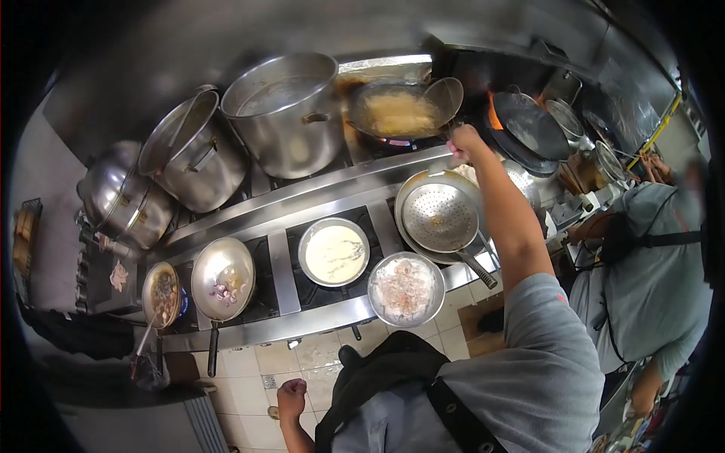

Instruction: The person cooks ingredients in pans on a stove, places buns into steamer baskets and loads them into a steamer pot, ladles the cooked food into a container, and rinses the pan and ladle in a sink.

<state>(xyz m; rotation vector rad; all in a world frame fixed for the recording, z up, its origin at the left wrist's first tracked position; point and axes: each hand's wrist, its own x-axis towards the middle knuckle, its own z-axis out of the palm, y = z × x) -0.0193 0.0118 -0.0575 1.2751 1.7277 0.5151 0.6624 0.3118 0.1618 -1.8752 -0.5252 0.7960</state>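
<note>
My right hand [464,142] is stretched out to the back burner with its fingers wrapped round a handle. That handle appears to belong to the round skimmer [445,93], which leans at the right side of a dark wok [361,127]. Bubbling yellow oil with pale golden food [400,112] fills the wok, and a flame glows beneath it. Low over the floor, my left hand [291,398] is held near my body, fingers curled in and nothing visible in them. Closest below my right arm are a perforated strainer [440,217] and a bowl of flour [384,309].
A bowl of pale batter [334,253], a pan with onion pieces [223,279] and a small pan of brown food [162,298] line the front. Tall pots [291,140] stand behind. Flames rise round a black wok [532,128]; a co-worker [642,264] stands at right.
</note>
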